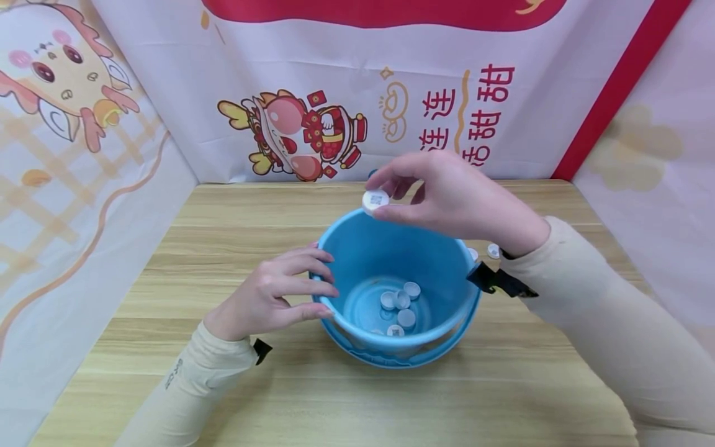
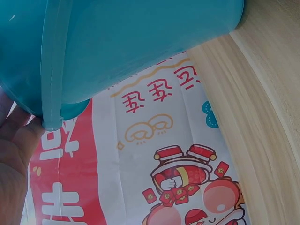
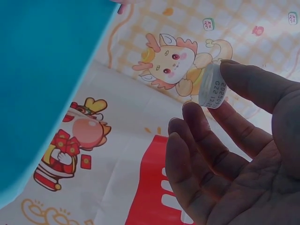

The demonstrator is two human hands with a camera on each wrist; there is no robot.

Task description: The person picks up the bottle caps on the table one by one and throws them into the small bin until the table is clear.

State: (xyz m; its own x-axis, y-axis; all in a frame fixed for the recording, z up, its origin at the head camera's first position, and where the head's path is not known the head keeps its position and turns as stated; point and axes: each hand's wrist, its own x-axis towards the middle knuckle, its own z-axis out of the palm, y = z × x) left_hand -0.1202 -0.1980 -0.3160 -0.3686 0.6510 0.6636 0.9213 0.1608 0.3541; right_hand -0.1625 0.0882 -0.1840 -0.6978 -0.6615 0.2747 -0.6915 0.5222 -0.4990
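Observation:
A blue plastic bucket (image 1: 402, 257) stands upright on the table, its handle lowered against the near side. Several white bottle caps (image 1: 406, 319) lie on its floor. My left hand (image 1: 279, 292) grips the bucket's left rim, fingertips hooked over the edge; the left wrist view shows those fingers (image 2: 21, 136) at the rim. Above the far rim, my right hand (image 1: 447, 192) pinches one white bottle cap (image 1: 375, 201) between thumb and fingers. Printed digits show on that cap's side (image 3: 213, 88) in the right wrist view, and a square code on its top in the head view.
More white caps (image 1: 494, 251) lie on the wooden table (image 1: 223, 248) to the right of the bucket, partly behind the right wrist. A small blue object (image 1: 373, 173) shows behind the right hand. Printed cloth (image 1: 335, 74) hangs at the back and both sides.

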